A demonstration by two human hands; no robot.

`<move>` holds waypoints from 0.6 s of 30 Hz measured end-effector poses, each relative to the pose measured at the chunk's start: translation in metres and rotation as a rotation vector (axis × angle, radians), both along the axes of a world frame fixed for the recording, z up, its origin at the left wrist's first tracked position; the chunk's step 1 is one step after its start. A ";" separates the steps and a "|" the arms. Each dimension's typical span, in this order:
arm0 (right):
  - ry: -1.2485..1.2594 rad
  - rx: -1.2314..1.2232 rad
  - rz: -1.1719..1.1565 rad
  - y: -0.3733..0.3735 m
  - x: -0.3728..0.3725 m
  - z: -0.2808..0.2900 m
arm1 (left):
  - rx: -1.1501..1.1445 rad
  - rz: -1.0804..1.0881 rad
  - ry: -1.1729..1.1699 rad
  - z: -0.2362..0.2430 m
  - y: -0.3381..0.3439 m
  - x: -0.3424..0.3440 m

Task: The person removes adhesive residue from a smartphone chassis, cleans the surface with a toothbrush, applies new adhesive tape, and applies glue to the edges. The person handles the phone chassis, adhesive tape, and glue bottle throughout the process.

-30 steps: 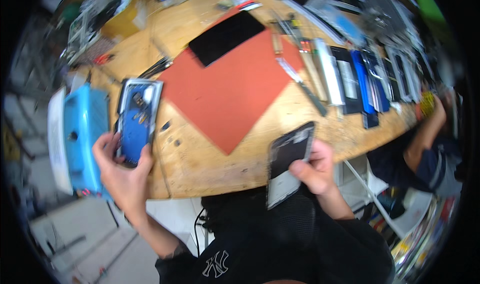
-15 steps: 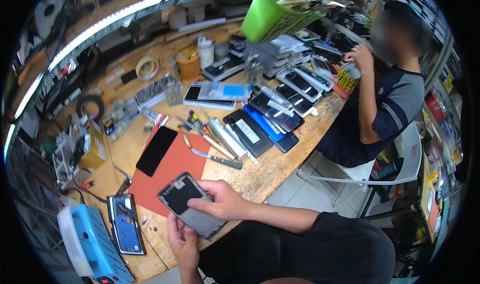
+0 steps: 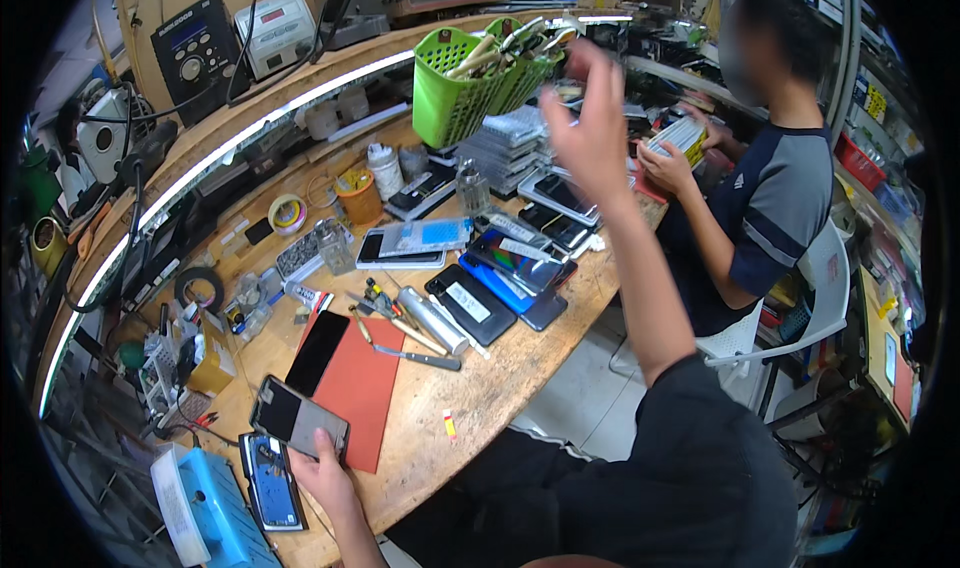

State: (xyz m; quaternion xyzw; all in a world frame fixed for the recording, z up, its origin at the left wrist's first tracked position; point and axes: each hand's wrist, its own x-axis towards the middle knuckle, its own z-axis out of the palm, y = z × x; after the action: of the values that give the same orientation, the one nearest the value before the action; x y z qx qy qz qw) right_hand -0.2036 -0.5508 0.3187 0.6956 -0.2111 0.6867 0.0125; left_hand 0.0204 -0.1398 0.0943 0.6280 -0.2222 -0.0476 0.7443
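Observation:
A grey and black phone screen panel (image 3: 318, 430) is gripped at its lower edge by my left hand (image 3: 325, 473), thumb on top, over the near left part of an orange-red mat (image 3: 375, 388). On that mat lies a dark phone (image 3: 318, 351), partly hidden by the panel. My right hand (image 3: 592, 143) is raised beside a green basket (image 3: 455, 93) of hand tools, fingers apart and slightly blurred, with nothing visible in it. Just right of the mat sit a metal spatula (image 3: 425, 358) with a dark handle and a small yellow and red piece (image 3: 449, 425).
Several phones (image 3: 470, 303) and a silver tube (image 3: 432, 320) crowd the bench's middle. A blue machine (image 3: 215, 508) and an opened phone (image 3: 272, 483) stand at the near left. At the right, a seated person (image 3: 770, 168) holds a yellow box.
My right hand has let go of the phone screen panel and risen toward the green basket. My left hand keeps the panel, now farther left. The view has tilted up.

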 end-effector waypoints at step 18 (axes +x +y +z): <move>0.407 0.218 0.462 -0.080 0.004 0.155 | 0.003 -0.035 -0.042 -0.010 0.010 -0.001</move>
State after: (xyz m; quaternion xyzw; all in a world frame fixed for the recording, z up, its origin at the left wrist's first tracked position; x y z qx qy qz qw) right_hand -0.2000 -0.6307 0.4736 0.8454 -0.1131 0.4914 -0.1762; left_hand 0.0191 -0.1294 0.0848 0.6260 -0.2487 -0.0479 0.7375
